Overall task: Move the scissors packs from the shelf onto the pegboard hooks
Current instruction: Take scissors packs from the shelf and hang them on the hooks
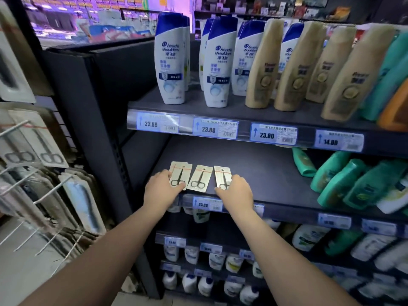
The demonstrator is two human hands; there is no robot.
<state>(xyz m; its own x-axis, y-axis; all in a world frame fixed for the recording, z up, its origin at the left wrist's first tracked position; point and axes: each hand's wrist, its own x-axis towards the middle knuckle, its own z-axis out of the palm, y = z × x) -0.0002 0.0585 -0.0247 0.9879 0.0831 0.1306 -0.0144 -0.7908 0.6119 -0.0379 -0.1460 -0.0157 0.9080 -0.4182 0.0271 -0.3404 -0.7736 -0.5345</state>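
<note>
Three silver-carded scissors packs lie side by side on the dark middle shelf [254,173]: a left pack [180,173], a middle pack [199,178] and a right pack [223,176]. My left hand [160,188] rests on the left pack's lower edge, thumb lying on the card. My right hand [237,191] covers the bottom of the right pack, fingers on its lower corner. Neither pack is lifted off the shelf. The middle pack lies untouched between my hands. On the far left, the pegboard hooks [19,127] hold two scissors packs [42,144].
Shampoo bottles [171,58] line the shelf above, and green bottles [344,180] crowd the right end of the middle shelf. Bare wire hooks [50,191] stick out from the pegboard at the lower left, beside other hanging blister packs [84,204]. More bottles fill the lower shelves.
</note>
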